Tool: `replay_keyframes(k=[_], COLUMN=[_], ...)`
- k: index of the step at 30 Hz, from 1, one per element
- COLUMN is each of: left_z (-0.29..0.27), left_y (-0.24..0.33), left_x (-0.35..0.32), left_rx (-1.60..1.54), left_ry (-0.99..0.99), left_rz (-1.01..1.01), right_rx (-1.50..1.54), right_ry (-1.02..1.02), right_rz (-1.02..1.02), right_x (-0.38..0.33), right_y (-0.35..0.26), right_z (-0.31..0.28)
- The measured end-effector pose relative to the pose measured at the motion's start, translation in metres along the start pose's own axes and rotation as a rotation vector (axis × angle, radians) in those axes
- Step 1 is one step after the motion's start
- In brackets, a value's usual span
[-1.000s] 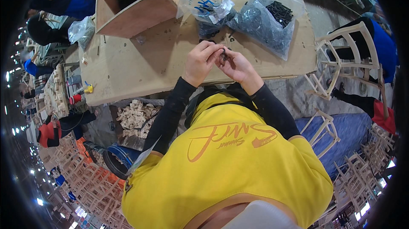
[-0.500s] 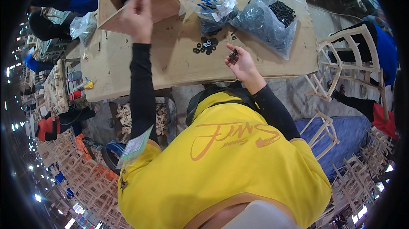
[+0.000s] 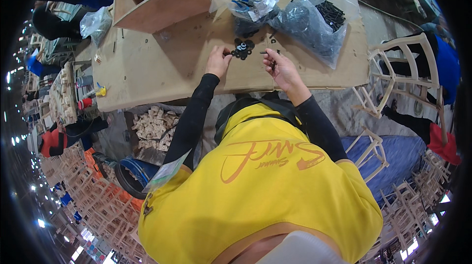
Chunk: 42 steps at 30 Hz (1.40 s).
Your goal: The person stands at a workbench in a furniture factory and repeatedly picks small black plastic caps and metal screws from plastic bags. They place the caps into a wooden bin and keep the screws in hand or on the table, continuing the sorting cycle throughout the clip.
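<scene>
A small pile of black washers [image 3: 242,49] lies on the table in front of me. At the pile's left edge my left hand [image 3: 218,61] pinches a black washer [image 3: 227,54] between thumb and fingertips. On the other side my right hand [image 3: 282,70] is closed on black bolts; one bolt [image 3: 264,53] sticks out from its fingertips toward the pile. How many more bolts are in the palm is hidden by the fingers. Behind the pile stands a clear plastic bag [image 3: 244,6] with dark hardware in it.
An open wooden box [image 3: 169,11] with black pieces inside stands at the back left. Beside the nearer bag, a larger plastic bag [image 3: 314,30] holds black bolts. All rest on a brown-covered table [image 3: 147,77]. A wooden chair frame [image 3: 408,65] and a person are at right.
My left hand has come away from the wooden box, moving right and nearer, to the washers. My right hand has stayed near its place, with one bolt now held out at the fingertips.
</scene>
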State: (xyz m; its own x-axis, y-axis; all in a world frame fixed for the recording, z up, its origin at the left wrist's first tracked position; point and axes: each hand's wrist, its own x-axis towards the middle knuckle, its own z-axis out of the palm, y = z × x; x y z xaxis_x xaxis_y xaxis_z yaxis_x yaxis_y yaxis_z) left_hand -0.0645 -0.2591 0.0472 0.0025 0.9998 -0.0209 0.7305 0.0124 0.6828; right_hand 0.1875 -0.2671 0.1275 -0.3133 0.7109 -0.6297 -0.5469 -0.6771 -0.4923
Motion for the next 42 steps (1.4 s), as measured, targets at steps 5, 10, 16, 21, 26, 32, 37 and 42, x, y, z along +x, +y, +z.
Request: replay_keyframes(k=[5,10,16,21,26,32,37,42], left_z=[0.002,-0.004,-0.041,-0.051,-0.059,-0.061,-0.053,-0.048], left_y=[-0.01,-0.002,0.06,0.092,0.106,0.116,0.123,0.126], left_x=[0.002,0.001,-0.003,-0.005,-0.004,-0.005,-0.007,-0.01], left_rx=[0.032,-0.802,-1.361,-1.262,-1.18,-1.157,-1.116,-1.083], left_ry=[-0.027,-0.14,-0.28,-0.278,-0.248,-0.193,-0.082,-0.046], left_rz=[-0.04,-0.471,-0.461,-0.351,-0.351,-0.259,-0.239,-0.247], right_rx=[-0.08,-0.107,-0.15,-0.183,-0.165,-0.17,-0.153,-0.121], right_ry=[-0.03,-0.042,-0.054,-0.087,-0.117,-0.144,-0.168,-0.198], right_rz=[-0.003,0.006,-0.015,-0.04,-0.046,-0.044,-0.047,-0.027], right_x=[-0.001,-0.002,-0.007,-0.009,-0.013,-0.012,-0.011,-0.009], right_y=[0.001,0.002,0.001,-0.002,-0.005,-0.004,-0.004,-0.004], right_z=[0.004,0.006,0.017,0.026,0.032,0.028,0.027,0.026])
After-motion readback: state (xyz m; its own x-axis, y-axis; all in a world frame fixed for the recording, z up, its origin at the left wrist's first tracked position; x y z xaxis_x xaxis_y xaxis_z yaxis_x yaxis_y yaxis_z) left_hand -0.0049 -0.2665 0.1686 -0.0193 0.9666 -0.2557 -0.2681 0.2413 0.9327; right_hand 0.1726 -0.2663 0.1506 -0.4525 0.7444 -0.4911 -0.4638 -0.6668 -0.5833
